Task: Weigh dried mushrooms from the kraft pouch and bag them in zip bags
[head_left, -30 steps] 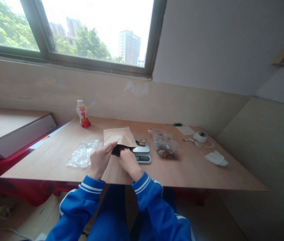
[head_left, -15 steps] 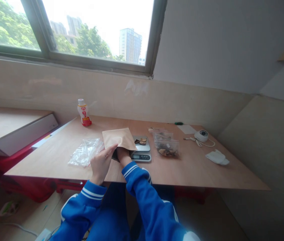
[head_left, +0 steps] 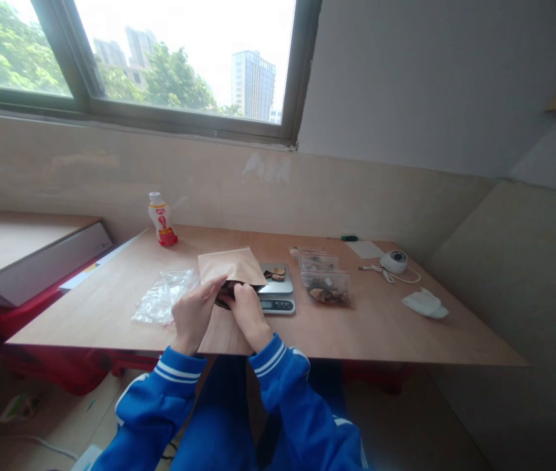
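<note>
A brown kraft paper bag is tilted with its mouth toward me, and dark contents show inside. My left hand is closed on the bag's left edge, thumb on top. At the mouth, my right hand is closed with its fingertips at the opening; what they hold, if anything, is hidden. Just right of the bag, partly behind it, stands a kitchen scale. Dried brown slices, of a kind I cannot make out, lie on its plate.
Clear plastic bags lie at the left. Zip bags of dried pieces stand right of the scale. Farther out are a bottle, a white dome camera with cable, a crumpled white tissue and a green-handled tool.
My right hand has drawn back out of the paper bag to its mouth. The dark contents now show at the opening. My left hand keeps its hold.
</note>
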{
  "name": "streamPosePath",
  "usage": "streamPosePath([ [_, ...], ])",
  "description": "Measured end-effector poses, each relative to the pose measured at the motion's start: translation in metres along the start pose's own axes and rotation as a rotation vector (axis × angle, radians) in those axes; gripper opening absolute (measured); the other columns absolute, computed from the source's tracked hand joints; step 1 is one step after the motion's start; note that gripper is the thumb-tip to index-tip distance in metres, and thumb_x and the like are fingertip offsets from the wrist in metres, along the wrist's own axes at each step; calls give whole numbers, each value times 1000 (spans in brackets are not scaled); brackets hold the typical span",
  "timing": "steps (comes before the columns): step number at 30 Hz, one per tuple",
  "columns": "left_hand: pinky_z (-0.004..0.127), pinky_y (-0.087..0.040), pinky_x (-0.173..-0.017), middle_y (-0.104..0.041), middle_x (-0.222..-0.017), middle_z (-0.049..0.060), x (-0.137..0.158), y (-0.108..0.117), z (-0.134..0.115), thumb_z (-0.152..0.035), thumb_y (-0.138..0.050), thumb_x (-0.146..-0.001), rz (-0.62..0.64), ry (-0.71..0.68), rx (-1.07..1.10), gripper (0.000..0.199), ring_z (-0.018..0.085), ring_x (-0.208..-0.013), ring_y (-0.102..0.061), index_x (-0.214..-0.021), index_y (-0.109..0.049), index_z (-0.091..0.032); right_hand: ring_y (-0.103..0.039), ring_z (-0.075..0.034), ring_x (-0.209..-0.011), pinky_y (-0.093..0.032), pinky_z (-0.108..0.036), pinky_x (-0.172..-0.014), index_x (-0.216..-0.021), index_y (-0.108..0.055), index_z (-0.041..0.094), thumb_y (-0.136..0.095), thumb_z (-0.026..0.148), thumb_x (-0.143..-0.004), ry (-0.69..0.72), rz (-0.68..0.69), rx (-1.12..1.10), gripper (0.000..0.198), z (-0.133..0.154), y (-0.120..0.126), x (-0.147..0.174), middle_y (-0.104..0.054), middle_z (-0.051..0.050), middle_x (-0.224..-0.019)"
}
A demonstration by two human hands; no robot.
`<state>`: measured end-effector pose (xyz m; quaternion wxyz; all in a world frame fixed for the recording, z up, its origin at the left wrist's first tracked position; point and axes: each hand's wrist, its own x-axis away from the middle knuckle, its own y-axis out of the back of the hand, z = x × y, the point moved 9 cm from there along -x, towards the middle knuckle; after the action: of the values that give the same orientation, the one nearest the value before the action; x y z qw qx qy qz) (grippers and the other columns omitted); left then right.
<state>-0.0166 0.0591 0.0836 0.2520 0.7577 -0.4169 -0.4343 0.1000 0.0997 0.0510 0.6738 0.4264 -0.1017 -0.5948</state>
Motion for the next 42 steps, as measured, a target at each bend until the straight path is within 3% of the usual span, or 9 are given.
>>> streamPosePath([
  [5,20,-34,-55,-73,-78,0,-4,4,-5,-37,-55,-88,9,3,-15,27,15,-69,-65,-112,-67,-35,-64,-22,-86,-51,-31,-76,-93,-66,18,-57,22,-88,-46,-45,-12,10,7,26,12,-66,-9,-95],
  [11,21,-35,-56,-74,-80,-1,-14,7,-2,-42,-53,-88,17,27,-12,27,16,-71,-66,-111,-67,-38,-64,-17,-81,-52,-28,-75,-83,-67,22,-61,24,-85,64,-128,-337,7,9,60,33,-67,-2,-87],
  [16,23,-35,-54,-75,-84,0,-23,14,12,-44,-50,-88,-35,82,-11,30,18,-72,-66,-111,-67,-36,-67,-18,-82,-54,-29,-75,-84,-67,20,-65,34,-80,-19,-216,-568,15,-37,88,44,-70,-4,-88],
  [19,22,-35,-54,-75,-84,0,-24,17,17,-43,-51,-88,-61,96,11,29,18,-74,-66,-109,-68,-35,-67,-19,-78,-53,-31,-73,-81,-66,19,-63,38,-80,-117,-283,-471,19,-75,89,37,-70,-5,-83],
  [22,22,-36,-55,-75,-83,0,-21,15,16,-42,-51,-88,-42,89,12,28,17,-73,-66,-109,-68,-35,-64,-19,-73,-51,-30,-69,-77,-65,18,-59,36,-83,-111,-270,-265,20,-92,77,20,-69,-5,-80],
  [25,22,-36,-56,-75,-86,-1,-18,14,16,-41,-52,-88,-27,81,21,27,18,-75,-66,-108,-69,-35,-62,-20,-80,-48,-31,-74,-80,-66,19,-59,29,-85,-45,-190,-49,14,-91,62,3,-68,-6,-84],
  [28,21,-37,-56,-75,-87,-1,-16,15,20,-41,-53,-87,-16,94,28,26,17,-75,-66,-107,-69,-36,-60,-22,-88,-46,-33,-79,-83,-67,19,-58,23,-86,-28,-163,30,11,-92,58,-3,-67,-7,-88],
  [36,21,-38,-56,-75,-89,-3,-17,15,22,-41,-54,-87,-40,97,48,26,17,-77,-67,-107,-69,-37,-55,-25,-88,-44,-36,-78,-93,-71,23,-57,29,-87,-61,-196,341,17,-110,74,19,-59,-8,-89],
  [42,22,-39,-58,-75,-90,-3,-17,13,17,-43,-54,-87,-26,96,43,26,18,-80,-67,-107,-69,-37,-52,-25,-91,-40,-36,-78,-103,-69,25,-58,29,-87,-48,-185,424,19,-97,72,22,-57,-9,-98],
])
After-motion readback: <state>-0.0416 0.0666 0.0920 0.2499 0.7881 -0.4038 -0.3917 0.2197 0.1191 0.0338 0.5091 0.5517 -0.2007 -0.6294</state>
